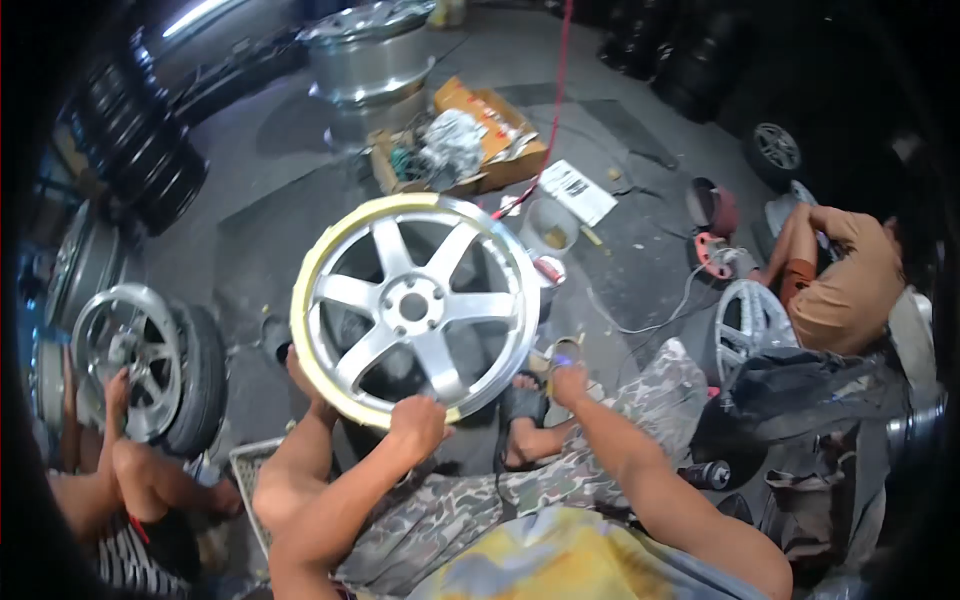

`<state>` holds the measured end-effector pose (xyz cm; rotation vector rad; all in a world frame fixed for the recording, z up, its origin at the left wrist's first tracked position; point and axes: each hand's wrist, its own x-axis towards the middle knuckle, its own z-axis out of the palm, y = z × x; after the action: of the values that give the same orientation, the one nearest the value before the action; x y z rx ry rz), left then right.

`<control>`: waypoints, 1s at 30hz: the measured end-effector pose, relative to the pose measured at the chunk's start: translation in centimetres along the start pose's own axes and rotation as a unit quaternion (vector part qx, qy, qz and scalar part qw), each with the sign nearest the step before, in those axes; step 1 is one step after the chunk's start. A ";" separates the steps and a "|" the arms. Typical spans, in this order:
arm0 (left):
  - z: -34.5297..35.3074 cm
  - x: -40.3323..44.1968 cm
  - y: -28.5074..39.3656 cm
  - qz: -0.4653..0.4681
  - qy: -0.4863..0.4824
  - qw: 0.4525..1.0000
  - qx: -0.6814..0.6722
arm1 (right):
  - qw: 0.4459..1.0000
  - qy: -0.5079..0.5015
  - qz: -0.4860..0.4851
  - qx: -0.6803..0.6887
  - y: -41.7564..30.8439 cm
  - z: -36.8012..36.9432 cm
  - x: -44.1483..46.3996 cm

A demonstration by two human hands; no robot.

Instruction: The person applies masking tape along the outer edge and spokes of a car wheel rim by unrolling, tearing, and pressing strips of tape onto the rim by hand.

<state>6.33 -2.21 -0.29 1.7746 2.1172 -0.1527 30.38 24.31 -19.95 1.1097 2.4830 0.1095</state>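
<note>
Silver wheel rim (398, 303) sits directly before the person, above the lap and near the feet, its six-spoked face turned up toward the camera; what supports it underneath is hidden. Yellow masking strip (300, 295) runs along the outer lip, covering the top, the left side and the bottom, while the right side shows bare, shiny metal. The left hand (418, 425) is clenched on the lower edge, knuckles up, right where the yellow runs; its fingertips are out of sight. The right hand (569, 383), well clear of the metal and to its lower right, grasps a small round object (564, 351), too blurred to identify surely. Camouflage cloth (470, 505) lies over the legs, and a dark sandal (524, 399) shows on the foot between the hands. Just beyond stand a translucent bucket (549, 222), a white printed box (578, 193) and an open cardboard box (505, 175) filled with crumpled material, near a red hose (562, 85) hanging down. Farther back are stacked rims (368, 75). At the right, a co-worker in an orange-brown shirt (848, 275) bends beside a pale wheel (735, 330); at the left, another person's hand (117, 390) is at a second silver rim (158, 330), beside a tyre (200, 385).
</note>
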 end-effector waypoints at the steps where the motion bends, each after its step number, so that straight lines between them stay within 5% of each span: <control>1: -0.3 0.1 0.2 0.000 -0.009 1.000 0.002 | 0.998 -0.023 0.023 0.050 -0.4 -1.4 -0.3; 7: -1.8 1.2 1.1 0.002 -0.036 0.999 0.023 | 0.995 0.035 0.034 0.082 -0.7 -6.8 -2.5; 12: -3.0 1.9 0.4 0.000 -0.031 1.000 -0.004 | 0.970 0.059 0.025 0.235 -1.3 -13.4 -7.1; 15: -3.7 2.5 0.0 0.004 -0.009 0.999 -0.031 | 0.929 0.118 0.003 0.351 -1.3 -12.3 -10.0; 30: -8.3 1.8 0.6 0.054 0.077 0.980 -0.177 | 0.861 0.242 -0.158 0.418 -3.1 -14.7 -17.7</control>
<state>4.90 2.23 6.88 1.7225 1.9895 0.3779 32.83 10.73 -1.33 1.0112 3.2425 -0.9943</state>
